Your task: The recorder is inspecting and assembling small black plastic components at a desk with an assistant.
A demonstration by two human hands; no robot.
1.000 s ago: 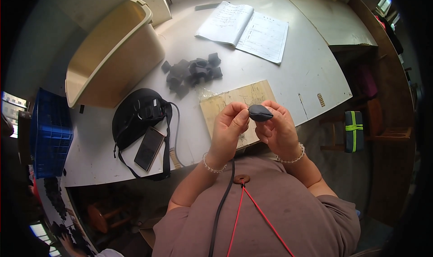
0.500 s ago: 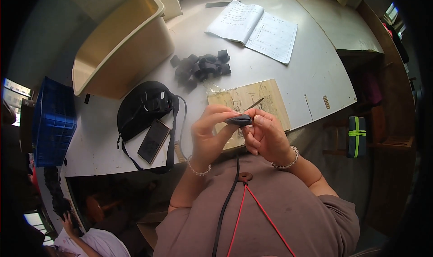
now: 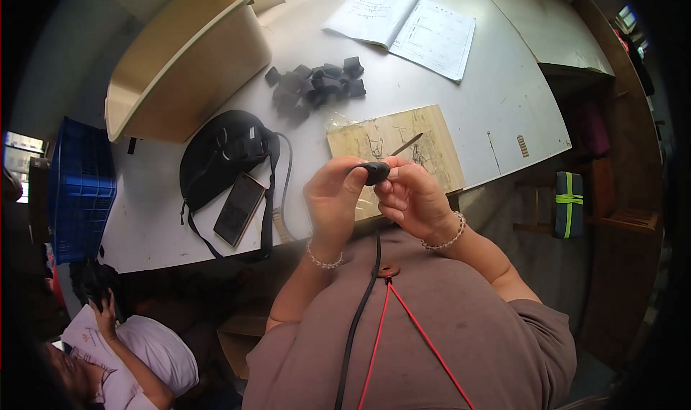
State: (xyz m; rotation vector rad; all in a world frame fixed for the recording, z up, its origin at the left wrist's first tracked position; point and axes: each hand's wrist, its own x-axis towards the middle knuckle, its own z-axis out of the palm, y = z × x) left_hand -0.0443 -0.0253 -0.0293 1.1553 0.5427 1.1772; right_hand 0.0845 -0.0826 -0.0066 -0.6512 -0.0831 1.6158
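Both hands busy, from what I can see: left hand (image 3: 332, 192) nearly closed, thumb and fingers pinching one end of a small dark cloth piece (image 3: 375, 173); right hand (image 3: 419, 197) pinching the other end between thumb and forefinger, remaining fingers curled in. Piece is up in the air over the wooden board (image 3: 440, 147), in front of the person's chest. Thin pointed tool (image 3: 409, 143) lies on the board, just past the right hand. Heap of similar dark pieces (image 3: 317, 89) beyond, on the white table (image 3: 504, 115). Open notebook (image 3: 433, 39) farther back. Phone (image 3: 239, 210) beside black bag (image 3: 216, 154), left; beige tub (image 3: 209, 86) behind them.
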